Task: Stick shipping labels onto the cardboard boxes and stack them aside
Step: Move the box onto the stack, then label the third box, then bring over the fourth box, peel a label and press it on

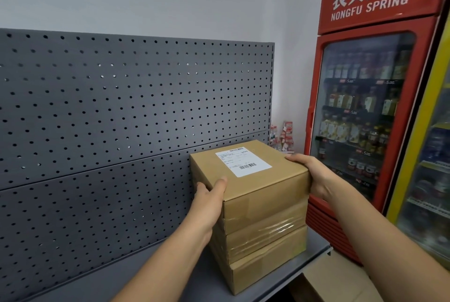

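On the shelf, three boxes stand stacked at its right end, close to the front edge. The bottom box carries the middle box, which carries the top box. A label lies flat on the top box's upper face. The left hand grips that box's near left corner, thumb on top. The right hand holds its right side, thumb over the upper edge. The back panel rises along the shelf's rear edge. A fridge stands right of the shelf, and a second fridge further right. Small bottles sit behind, between panel and fridge. A carton lies below the shelf's right front corner.
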A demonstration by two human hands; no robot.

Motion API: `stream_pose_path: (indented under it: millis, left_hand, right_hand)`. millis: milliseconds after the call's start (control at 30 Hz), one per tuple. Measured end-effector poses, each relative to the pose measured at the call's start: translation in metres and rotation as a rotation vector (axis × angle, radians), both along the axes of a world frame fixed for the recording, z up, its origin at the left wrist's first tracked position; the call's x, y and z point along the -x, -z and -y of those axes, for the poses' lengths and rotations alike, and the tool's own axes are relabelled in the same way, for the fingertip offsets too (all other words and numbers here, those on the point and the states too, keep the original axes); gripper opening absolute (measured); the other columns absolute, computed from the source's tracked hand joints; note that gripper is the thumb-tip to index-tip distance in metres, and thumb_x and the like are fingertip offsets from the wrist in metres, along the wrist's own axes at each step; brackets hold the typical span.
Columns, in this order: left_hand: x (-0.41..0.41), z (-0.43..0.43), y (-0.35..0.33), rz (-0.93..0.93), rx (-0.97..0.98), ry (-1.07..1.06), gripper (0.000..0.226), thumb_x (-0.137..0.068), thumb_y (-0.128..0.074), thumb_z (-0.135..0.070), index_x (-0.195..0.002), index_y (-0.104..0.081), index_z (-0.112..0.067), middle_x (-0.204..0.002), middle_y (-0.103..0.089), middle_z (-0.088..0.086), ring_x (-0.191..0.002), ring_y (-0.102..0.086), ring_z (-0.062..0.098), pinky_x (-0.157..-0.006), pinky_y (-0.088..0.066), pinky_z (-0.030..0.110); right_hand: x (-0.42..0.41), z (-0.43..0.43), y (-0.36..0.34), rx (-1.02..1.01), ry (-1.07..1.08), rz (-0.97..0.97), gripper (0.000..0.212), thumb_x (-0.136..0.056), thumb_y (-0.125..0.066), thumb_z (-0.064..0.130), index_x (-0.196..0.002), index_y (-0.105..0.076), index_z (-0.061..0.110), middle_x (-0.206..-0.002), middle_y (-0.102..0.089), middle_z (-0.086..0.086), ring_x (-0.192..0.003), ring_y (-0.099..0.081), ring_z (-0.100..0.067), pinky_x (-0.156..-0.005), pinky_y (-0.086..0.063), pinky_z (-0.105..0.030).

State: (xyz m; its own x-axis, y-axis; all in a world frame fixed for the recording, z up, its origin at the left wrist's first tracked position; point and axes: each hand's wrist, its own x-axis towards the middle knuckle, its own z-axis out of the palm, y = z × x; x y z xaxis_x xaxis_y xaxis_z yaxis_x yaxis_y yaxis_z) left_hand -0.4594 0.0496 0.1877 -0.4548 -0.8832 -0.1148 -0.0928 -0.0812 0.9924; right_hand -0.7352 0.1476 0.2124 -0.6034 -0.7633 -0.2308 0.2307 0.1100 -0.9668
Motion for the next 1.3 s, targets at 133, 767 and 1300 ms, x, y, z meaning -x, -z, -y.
stream_pose_path:
  millis: [133, 767, 1300]
  left_hand:
    - [0.000, 0.001, -0.002, 0.007, -0.020, -0.004, 0.088, -0.080, -0.060, -0.069, -0.152, -0.038, -0.023, -0.133, -0.063, -0.001, -0.120, -0.062, 0.022, -0.109, -0.049, 0.045]
    - [-0.087, 0.026, -0.038, 0.619, 0.993, -0.181, 0.050, -0.103, -0.042, -0.056, -0.141, -0.055, -0.026, -0.137, -0.057, -0.008, -0.128, -0.049, 0.018, -0.105, -0.047, 0.042]
    - [-0.187, 0.025, -0.022, 0.766, 1.014, -0.248, 0.052, -0.104, -0.043, -0.049, -0.150, -0.046, -0.025, -0.141, -0.054, -0.010, -0.129, -0.049, 0.013, -0.110, -0.041, 0.034]
  right_hand:
    - [0.000, 0.001, -0.003, -0.038, 0.006, -0.048, 0.044, -0.080, -0.078, 0.043, -0.118, -0.075, 0.020, -0.115, -0.075, -0.015, -0.093, -0.069, -0.030, -0.075, -0.056, -0.037]
    - [-0.065, 0.000, -0.040, -0.223, 0.157, -1.403, 0.036, -0.088, -0.054, 0.039, -0.117, -0.071, 0.026, -0.113, -0.072, 0.004, -0.099, -0.065, -0.019, -0.082, -0.058, -0.041]
    - [-0.195, 0.032, -0.035, 0.078, -0.120, -1.526, 0.048, -0.096, -0.056, 0.039, -0.139, -0.058, 0.018, -0.126, -0.063, 0.004, -0.119, -0.056, -0.017, -0.094, -0.050, -0.036]
